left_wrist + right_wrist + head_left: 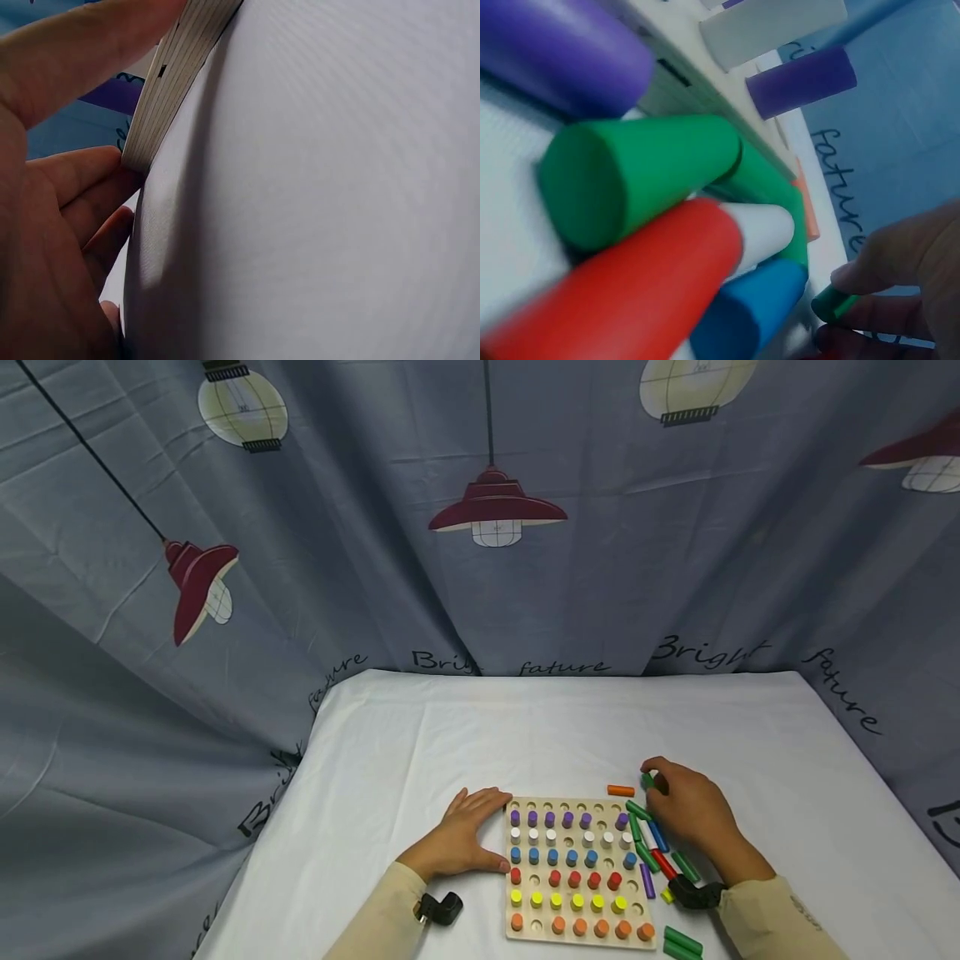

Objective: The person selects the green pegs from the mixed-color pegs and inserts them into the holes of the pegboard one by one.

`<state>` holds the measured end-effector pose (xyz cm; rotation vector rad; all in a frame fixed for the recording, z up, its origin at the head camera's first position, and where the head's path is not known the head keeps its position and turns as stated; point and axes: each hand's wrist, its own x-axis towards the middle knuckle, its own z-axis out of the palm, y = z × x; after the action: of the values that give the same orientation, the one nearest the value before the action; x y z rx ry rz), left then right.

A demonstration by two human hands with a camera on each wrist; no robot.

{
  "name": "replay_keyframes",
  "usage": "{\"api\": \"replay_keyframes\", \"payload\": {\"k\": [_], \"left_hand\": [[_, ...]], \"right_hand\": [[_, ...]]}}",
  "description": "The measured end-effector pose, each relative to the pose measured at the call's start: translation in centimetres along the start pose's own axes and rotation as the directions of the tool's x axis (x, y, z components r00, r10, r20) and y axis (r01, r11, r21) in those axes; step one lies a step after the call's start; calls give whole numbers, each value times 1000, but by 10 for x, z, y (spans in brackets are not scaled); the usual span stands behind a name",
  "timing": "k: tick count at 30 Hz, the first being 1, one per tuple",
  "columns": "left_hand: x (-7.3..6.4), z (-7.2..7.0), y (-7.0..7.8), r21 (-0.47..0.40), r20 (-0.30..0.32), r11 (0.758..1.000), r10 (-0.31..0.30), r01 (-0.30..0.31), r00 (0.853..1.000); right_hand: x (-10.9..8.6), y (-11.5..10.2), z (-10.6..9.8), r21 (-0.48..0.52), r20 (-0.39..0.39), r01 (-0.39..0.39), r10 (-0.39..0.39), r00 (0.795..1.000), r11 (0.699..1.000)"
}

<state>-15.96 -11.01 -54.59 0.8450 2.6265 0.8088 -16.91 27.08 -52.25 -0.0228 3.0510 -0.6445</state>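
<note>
On the grey-blue curtain (337, 552) I can read in script "Bright" and "fature", repeated along the lower part, w/ hanging lamps printed above. The green peg (648, 781) is in R hand (693, 806), pinched btwn thumb and fingers, just past the far R corner of the wooden pegboard (582, 867); whether it touches the white cloth (420, 735), I cannot tell. L hand (463, 837) is spread wide, fingers nearly straight, thumb apart; thumb & fingertips touch the L edge of the board, w/o gripping any peg. So the board lies btwn both hands, w/ upright pegs in rows, from far to near: purple, white, blue, red, yellow, orange. Btwn board & R forearm many loose pegs stand in the way: several green, a blue peg (658, 837), a red peg (663, 864), a white one, a purple peg (647, 881), and a yellow peg (667, 896) partly hidden. An orange peg (620, 791) lies just behind the board; two green pegs (682, 941) lie side by side near its close R corner.
</note>
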Motion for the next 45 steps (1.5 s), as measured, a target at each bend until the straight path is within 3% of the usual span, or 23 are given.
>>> {"api": "replay_keyframes", "payload": {"k": [8,20,31,40,45], "left_hand": [[0,1,-1,-2,2,1000,-4,4,1000],[0,-1,2,-1,9,1000,2,-2,1000],[1,0,-1,4,-3,1000,2,-2,1000],[-4,1,-1,-22,1,1000,-5,5,1000],[-1,0,-1,-23,-7,1000,6,-6,1000]], "right_hand": [[5,-18,-6,93,-111,51,-40,993,994],[13,-52,0,154,-124,173,-155,980,973],[12,-78,8,185,-103,224,-208,973,957],[9,-106,18,189,-16,246,-247,969,951],[13,-111,19,171,-22,264,-264,964,949]]}}
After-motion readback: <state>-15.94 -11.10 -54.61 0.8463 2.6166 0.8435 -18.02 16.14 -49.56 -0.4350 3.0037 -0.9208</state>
